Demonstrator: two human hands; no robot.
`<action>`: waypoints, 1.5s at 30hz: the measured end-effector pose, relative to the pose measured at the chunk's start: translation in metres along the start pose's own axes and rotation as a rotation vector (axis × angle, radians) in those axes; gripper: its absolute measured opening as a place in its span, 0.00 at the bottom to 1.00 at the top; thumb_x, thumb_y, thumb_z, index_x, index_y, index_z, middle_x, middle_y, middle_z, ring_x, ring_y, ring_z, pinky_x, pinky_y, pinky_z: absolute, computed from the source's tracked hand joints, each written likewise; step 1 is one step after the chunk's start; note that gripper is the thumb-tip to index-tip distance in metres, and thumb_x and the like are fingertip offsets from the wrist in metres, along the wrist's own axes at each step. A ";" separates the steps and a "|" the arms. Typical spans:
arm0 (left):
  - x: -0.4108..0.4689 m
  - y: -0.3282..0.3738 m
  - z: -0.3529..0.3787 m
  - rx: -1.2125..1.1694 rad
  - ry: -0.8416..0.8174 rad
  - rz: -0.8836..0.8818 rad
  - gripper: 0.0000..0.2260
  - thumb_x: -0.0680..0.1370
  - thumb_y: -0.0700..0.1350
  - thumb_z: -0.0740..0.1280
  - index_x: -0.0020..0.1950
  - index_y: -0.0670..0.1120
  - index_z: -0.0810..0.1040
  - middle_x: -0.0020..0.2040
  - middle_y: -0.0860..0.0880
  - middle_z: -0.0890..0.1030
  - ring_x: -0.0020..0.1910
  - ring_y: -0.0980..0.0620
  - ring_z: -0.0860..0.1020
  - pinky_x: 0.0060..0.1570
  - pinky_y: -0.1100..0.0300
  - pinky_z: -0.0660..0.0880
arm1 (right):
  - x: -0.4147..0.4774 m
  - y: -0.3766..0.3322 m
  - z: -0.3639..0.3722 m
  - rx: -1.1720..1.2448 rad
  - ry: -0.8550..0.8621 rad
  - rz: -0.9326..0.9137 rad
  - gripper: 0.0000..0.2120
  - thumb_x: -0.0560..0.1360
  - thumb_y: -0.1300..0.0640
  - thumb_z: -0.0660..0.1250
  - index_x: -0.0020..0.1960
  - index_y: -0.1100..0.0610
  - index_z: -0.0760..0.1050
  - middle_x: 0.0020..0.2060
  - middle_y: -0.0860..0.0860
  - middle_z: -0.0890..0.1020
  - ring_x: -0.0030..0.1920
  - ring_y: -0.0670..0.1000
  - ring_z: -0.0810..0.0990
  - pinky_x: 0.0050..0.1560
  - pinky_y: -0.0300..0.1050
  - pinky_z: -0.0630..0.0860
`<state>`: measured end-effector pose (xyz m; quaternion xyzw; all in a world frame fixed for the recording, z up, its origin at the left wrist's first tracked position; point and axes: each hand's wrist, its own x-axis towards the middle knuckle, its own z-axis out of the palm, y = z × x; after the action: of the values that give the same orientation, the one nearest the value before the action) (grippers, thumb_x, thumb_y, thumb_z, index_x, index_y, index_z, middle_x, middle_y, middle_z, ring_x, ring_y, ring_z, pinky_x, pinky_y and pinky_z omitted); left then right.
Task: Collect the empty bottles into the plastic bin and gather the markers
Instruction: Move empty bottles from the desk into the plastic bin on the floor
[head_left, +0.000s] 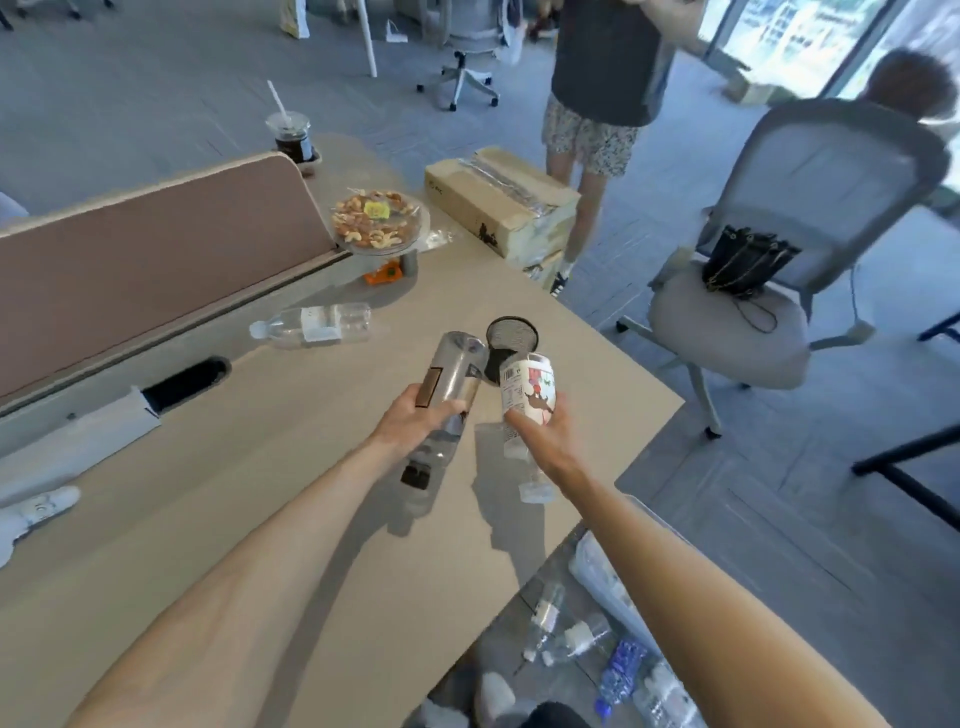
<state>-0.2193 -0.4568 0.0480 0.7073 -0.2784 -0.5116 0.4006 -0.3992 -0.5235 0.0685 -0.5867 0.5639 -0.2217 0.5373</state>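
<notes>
My left hand (415, 422) grips a clear bottle with a black cap (451, 384) above the wooden desk (291, 519), base pointing away from me. My right hand (540, 435) grips a bottle with a white printed label (527, 391), also held base-away with its cap toward me. A third clear bottle (311, 325) lies on its side on the desk further left. Below the desk's right edge stands a clear plastic bin (597, 566) holding several empty bottles (618, 660). A black mesh cup (510, 340) stands just beyond the two held bottles. No markers are visible.
A brown divider panel (156, 260) runs along the desk's left. A plate of nuts (379, 221), an iced drink cup (291, 136) and a cardboard box (498, 200) sit at the far end. A grey chair with a black bag (748, 291) and a standing person (597, 104) are at right.
</notes>
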 end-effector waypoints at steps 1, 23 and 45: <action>-0.006 0.003 0.019 -0.007 -0.027 -0.011 0.24 0.75 0.55 0.71 0.65 0.48 0.67 0.53 0.46 0.79 0.43 0.47 0.83 0.35 0.55 0.79 | -0.006 0.010 -0.018 0.014 0.013 0.011 0.14 0.74 0.66 0.68 0.45 0.50 0.67 0.39 0.50 0.76 0.36 0.45 0.75 0.35 0.37 0.76; -0.015 -0.068 0.396 0.384 -0.323 -0.226 0.25 0.72 0.62 0.71 0.62 0.50 0.69 0.56 0.45 0.80 0.50 0.48 0.80 0.56 0.45 0.79 | -0.095 0.357 -0.306 0.503 0.426 0.741 0.38 0.64 0.41 0.71 0.67 0.61 0.68 0.56 0.59 0.80 0.53 0.59 0.81 0.43 0.51 0.81; 0.211 -0.236 0.458 0.557 -0.370 -0.341 0.19 0.75 0.56 0.70 0.62 0.52 0.71 0.51 0.50 0.80 0.49 0.47 0.83 0.45 0.52 0.80 | 0.157 0.594 -0.244 0.673 0.416 0.812 0.47 0.67 0.36 0.68 0.76 0.58 0.55 0.71 0.54 0.68 0.67 0.59 0.71 0.63 0.64 0.73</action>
<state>-0.5887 -0.6318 -0.3302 0.7209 -0.3527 -0.5948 0.0450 -0.8208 -0.6309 -0.4298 -0.0631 0.7365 -0.2759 0.6144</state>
